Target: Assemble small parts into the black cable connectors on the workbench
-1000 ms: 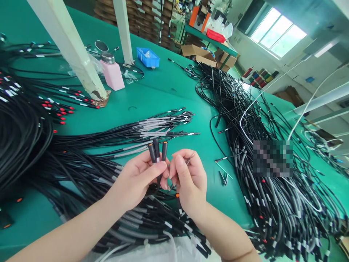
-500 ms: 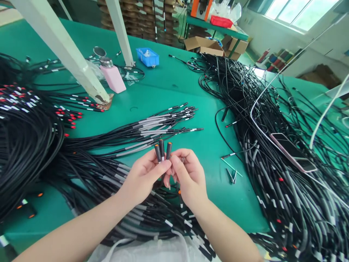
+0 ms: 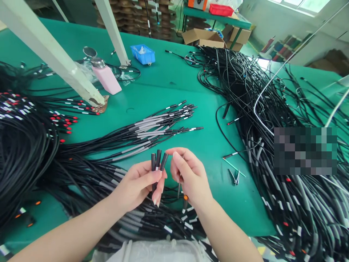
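Observation:
Three black cable connectors [image 3: 158, 159] stand upright side by side, pinched between the thumb and fingers of my left hand [image 3: 140, 183]. My right hand [image 3: 192, 174] is closed beside them, its index fingertip at the top of the rightmost connector. A thin grey rod-like piece [image 3: 179, 191] shows below the right fingers; what they grip is mostly hidden. Under the right hand lies a connector with an orange end [image 3: 185, 198]. Black cables with grey ribbed sleeves [image 3: 148, 125] spread out beyond and beneath my hands.
A large cable heap [image 3: 245, 98] covers the right side, a coiled bundle [image 3: 24, 156] the left. Small clippers [image 3: 235, 177] and a thin green stick [image 3: 236, 168] lie right of my hands. A pink bottle [image 3: 107, 80], blue bin [image 3: 143, 54] and white post [image 3: 54, 54] stand farther back.
My right hand has drawn a little away from my left and its index finger now meets the rightmost connector's tip. The connectors are lower and their orange ends no longer show.

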### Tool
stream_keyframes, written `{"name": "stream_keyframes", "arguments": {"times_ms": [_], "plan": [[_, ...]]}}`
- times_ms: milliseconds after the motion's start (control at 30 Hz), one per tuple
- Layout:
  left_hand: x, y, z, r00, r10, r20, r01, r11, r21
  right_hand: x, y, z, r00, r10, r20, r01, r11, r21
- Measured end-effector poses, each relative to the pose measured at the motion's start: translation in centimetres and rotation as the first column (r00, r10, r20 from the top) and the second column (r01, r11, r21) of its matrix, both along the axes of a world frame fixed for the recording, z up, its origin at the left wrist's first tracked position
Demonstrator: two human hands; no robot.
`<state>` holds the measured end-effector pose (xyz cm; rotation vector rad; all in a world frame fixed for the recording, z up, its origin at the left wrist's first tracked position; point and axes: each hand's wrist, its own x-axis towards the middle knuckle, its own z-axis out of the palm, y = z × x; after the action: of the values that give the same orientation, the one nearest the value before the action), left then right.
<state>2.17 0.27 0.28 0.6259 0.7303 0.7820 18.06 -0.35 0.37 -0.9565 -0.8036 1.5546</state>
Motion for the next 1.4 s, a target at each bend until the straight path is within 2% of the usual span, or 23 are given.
{"name": "stream_keyframes", "arguments": {"times_ms": [167,400,600,900,1000,1100,1167,1233,1300,1400], "plan": [[-0.2,-0.3,0.2,0.998,-0.044,0.046,0.045,0.998,-0.036,0.3,0.1,-0.4,0.993,0.119,-0.022,-0.119,0.993,-0.011],[-0.3,-0.3,0.6,0.998,-0.049,-0.027,0.048,0.997,-0.053,0.3,-0.1,-0.7,0.99,0.128,-0.053,-0.13,0.99,-0.048],[0.0,-0.3,1.0,1.0,0.018,0.017,-0.018,0.999,-0.041,-0.2,-0.2,-0.5,0.991,0.114,-0.065,-0.117,0.992,-0.051],[-0.3,-0.3,1.0,0.999,-0.013,0.029,0.015,0.998,-0.067,-0.5,-0.5,-0.6,0.972,0.154,-0.175,-0.164,0.986,-0.041],[-0.2,-0.4,0.9,0.999,-0.034,0.026,0.036,0.998,-0.054,-0.2,-0.5,-0.7,0.973,0.131,-0.191,-0.133,0.991,0.0],[-0.3,-0.4,0.8,0.999,0.014,-0.028,-0.015,0.998,-0.056,0.1,-0.3,-0.6,0.978,0.036,-0.207,-0.027,0.999,0.046],[-0.4,-0.4,0.8,0.996,0.059,-0.072,-0.064,0.996,-0.065,0.4,0.0,-0.5,0.981,-0.049,-0.189,0.053,0.998,0.019],[-0.5,-0.2,0.8,0.997,0.054,-0.064,-0.059,0.996,-0.072,0.6,0.3,-0.4,0.984,-0.11,-0.14,0.106,0.994,-0.036],[-0.5,0.0,0.8,1.0,0.017,-0.023,-0.019,0.997,-0.075,0.9,0.5,-0.4,0.99,-0.11,-0.088,0.104,0.992,-0.067],[-0.5,0.0,0.9,1.0,-0.019,0.017,0.02,0.996,-0.081,1.1,0.5,-0.5,0.998,0.006,-0.062,-0.01,0.998,-0.055]]}}
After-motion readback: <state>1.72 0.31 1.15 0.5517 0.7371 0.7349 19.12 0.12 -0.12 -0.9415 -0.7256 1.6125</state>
